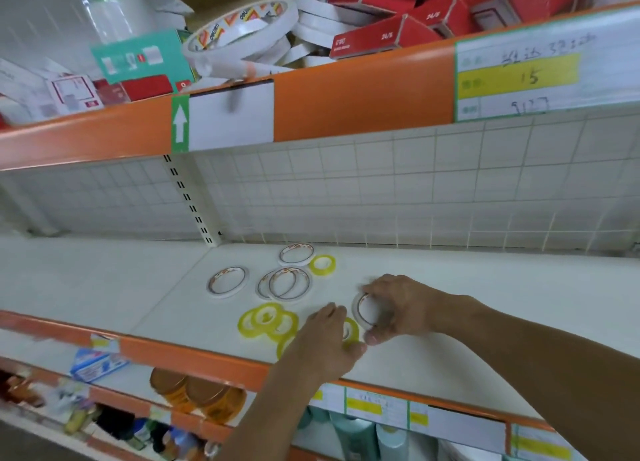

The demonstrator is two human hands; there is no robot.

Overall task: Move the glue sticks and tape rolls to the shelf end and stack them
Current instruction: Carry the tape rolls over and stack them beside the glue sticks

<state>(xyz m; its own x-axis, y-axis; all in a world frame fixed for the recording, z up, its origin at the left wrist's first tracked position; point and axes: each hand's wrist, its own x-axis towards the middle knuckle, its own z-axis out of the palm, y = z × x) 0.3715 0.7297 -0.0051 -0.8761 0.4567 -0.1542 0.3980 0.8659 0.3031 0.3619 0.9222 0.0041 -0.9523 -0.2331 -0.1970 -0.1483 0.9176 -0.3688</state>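
Both bare forearms are reaching in from the bottom edge toward the white shelf (450,287). Her or his left hand (329,343) is lying over a small yellow tape roll (350,329), fingers curled about it near the shelf's orange front lip; just how firmly it is gripping is hard to tell. Close beside it, the right hand (398,304) is pinching a thin white tape roll (363,310) between thumb and bent fingers, tipping the ring up on its edge.

Left of the hands, a cluster of glossy yellow rolls (266,322) is lying overlapped and flat. Farther back, two white rings (284,284) are sitting one partly over the other, a single white ring (227,280) is resting apart to the left, and another white ring (296,254) is lying beside a lone yellow ring (322,264) near the white wire grid (381,190) at the back.

Overhead, the upper shelf (346,97) is holding red cardboard boxes (398,27) and a heap of wide white tape rolls (242,31). Handwritten price labels (519,76) are showing on its orange edge.
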